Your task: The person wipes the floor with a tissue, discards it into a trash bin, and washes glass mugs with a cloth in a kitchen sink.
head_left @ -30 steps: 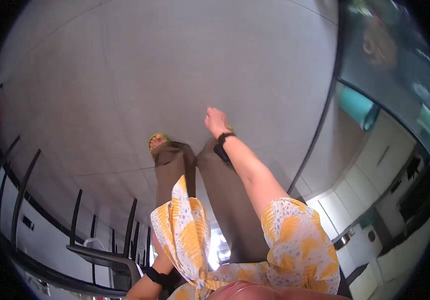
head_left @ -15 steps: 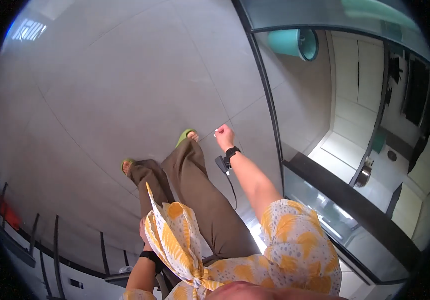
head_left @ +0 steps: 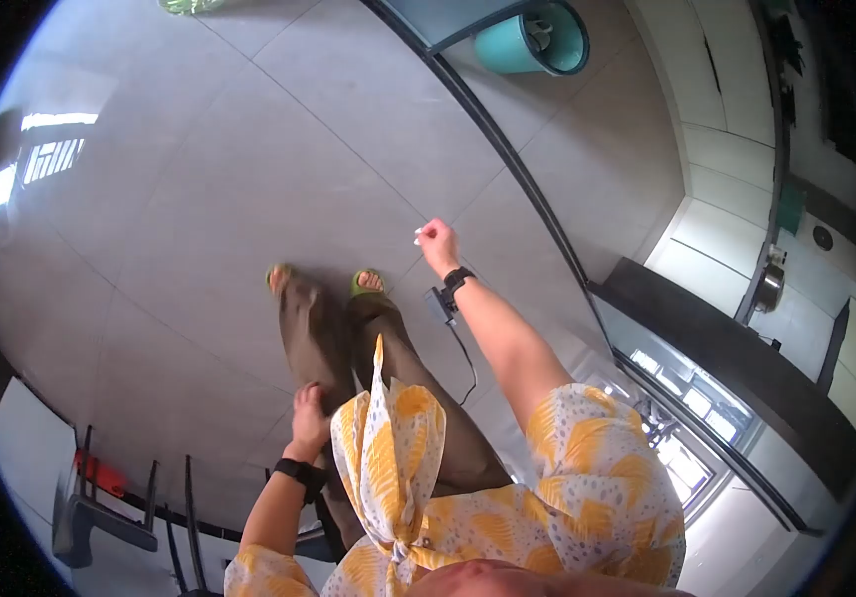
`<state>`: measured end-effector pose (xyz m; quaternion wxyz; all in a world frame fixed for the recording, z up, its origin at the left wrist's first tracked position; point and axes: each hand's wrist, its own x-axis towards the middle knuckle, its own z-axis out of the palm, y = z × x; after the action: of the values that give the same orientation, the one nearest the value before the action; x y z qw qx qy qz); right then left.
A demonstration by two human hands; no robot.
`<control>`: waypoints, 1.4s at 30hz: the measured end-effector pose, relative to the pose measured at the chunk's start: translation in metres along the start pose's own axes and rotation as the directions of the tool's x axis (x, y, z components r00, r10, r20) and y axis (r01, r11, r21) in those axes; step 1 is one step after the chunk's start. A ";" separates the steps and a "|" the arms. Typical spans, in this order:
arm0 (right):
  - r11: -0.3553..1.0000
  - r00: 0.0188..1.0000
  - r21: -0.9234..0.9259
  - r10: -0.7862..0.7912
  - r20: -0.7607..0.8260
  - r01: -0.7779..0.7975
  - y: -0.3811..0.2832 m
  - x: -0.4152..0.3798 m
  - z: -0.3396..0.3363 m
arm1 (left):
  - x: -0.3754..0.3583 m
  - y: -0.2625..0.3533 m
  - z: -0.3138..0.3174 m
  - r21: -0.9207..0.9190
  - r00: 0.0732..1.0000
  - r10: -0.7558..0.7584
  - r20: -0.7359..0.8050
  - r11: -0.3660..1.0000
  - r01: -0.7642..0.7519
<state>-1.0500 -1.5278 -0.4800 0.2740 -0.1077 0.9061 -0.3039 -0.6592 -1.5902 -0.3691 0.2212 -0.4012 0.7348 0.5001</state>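
My right hand is held out over the floor with its fingers closed. A small white thing pokes out at the fingertips; its kind is too small to tell. On that wrist is a black strap with a dark box-shaped device, and a cable runs back from it towards my body. My left hand hangs low beside the brown trousers, fingers loosely extended, with nothing seen in it. It wears a black wrist strap too.
Grey floor tiles lie ahead. A dark door track crosses the floor on the right. Beyond it are a teal bin and white cabinets. Black chair legs stand at lower left. Something green shows at the top edge.
The view has shifted and my feet have stepped, now closer together. My left hand has come forward from behind the shirt knot. My right hand remains closed, held out.
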 end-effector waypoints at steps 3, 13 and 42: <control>0.996 0.996 -0.085 0.012 -0.088 -0.019 0.001 0.023 -0.014 | 0.020 0.025 -0.006 0.412 0.884 0.377 0.276 0.785 -0.463; 0.983 0.976 -0.177 0.017 -0.219 -0.057 0.006 0.095 0.008 | 0.058 0.075 -0.072 0.129 0.968 0.030 0.249 0.990 -0.063; 0.952 0.967 -0.174 -0.248 0.055 0.254 0.027 0.202 0.115 | 0.044 0.130 -0.107 -0.042 0.995 -0.036 0.096 0.998 0.040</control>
<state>-1.1530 -1.6356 -0.6598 0.2370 -0.2510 0.9042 -0.2517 -0.7824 -1.6808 -0.2854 0.2566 -0.3955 0.7046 0.5303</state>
